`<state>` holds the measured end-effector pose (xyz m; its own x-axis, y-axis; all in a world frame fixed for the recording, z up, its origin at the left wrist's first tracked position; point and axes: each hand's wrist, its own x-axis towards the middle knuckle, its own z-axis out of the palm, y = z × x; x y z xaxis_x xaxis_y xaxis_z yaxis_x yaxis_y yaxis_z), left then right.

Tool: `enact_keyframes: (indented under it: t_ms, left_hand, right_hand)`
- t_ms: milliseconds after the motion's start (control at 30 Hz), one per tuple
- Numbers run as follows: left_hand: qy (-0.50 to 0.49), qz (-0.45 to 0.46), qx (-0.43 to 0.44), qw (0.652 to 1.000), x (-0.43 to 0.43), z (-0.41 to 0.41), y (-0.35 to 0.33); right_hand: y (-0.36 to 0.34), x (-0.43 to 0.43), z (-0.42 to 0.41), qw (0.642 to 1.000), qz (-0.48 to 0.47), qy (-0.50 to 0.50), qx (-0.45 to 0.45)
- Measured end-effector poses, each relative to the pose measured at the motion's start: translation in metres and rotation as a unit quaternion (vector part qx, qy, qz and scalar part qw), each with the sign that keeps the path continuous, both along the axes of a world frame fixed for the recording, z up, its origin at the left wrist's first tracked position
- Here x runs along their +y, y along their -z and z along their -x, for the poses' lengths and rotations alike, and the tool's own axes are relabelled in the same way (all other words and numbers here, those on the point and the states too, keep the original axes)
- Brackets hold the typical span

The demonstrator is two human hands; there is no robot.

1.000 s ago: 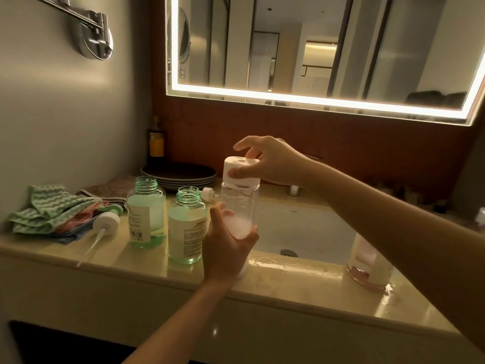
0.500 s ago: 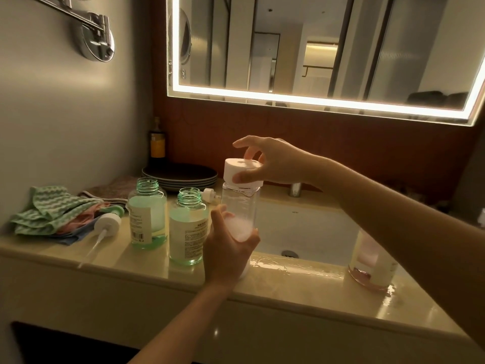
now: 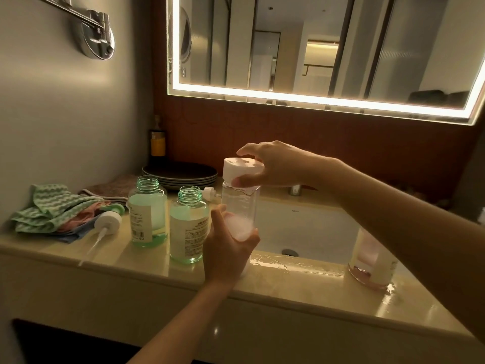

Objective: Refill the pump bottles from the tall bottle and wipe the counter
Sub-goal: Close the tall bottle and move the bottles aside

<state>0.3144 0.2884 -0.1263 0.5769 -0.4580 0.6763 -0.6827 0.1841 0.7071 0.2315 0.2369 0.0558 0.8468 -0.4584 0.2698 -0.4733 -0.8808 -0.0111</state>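
Left hand (image 3: 228, 248), frame centre, fingers wrapped round the lower body of the tall bottle (image 3: 240, 203), holding it upright just above the counter (image 3: 157, 274) edge. Right hand (image 3: 273, 164) comes in from the right, fingers and thumb curled round the white cap (image 3: 242, 170) on top. Looks like a twist grip; cannot tell if it is unscrewing or tightening.

Tall bottle: clear, squarish, mostly see-through. Whitish patch low down by the left fingers, could be liquid or glare. Fill level unclear.

Progress, judged: early to middle.
- Two pump bottles stand open-necked just left of the tall bottle, near one (image 3: 189, 224) and far one (image 3: 147, 214).
- Both are green-tinted with white labels and some liquid inside. Levels are hard to read.
- One pump head (image 3: 107, 223) lies on the counter at left, tube pointing toward the lower left. A second (image 3: 210, 192) lies behind the near bottle.
- No pour under way, cap on.
- Left: pour, refit both pumps, wipe.

Wipe not done: wet streaks glisten along the counter in front of the sink (image 3: 301, 227). Cloths (image 3: 49, 208) sit piled at mid left, untouched by either hand.

Also: pink bottle (image 3: 372, 264) at right of the sink, mostly behind the right arm, and stacked dark plates (image 3: 181, 174) at the back.
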Motion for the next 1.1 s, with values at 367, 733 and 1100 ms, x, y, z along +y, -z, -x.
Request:
enact_keyframes:
  t_ms: [367,733,1100]
  left_hand:
    - [0.003,-0.008,0.003,1.0,0.002,0.002,-0.001]
    - [-0.006,-0.021,-0.002,1.0,0.006,0.004,-0.001]
    - [-0.014,-0.027,0.002,1.0,0.005,0.004,0.001]
  right_hand:
    - [0.007,-0.005,-0.006,0.996,-0.038,-0.013,-0.081]
    - [0.006,-0.002,-0.012,0.995,0.035,0.049,-0.075]
    - [0.009,-0.016,-0.005,0.984,-0.148,-0.029,-0.098]
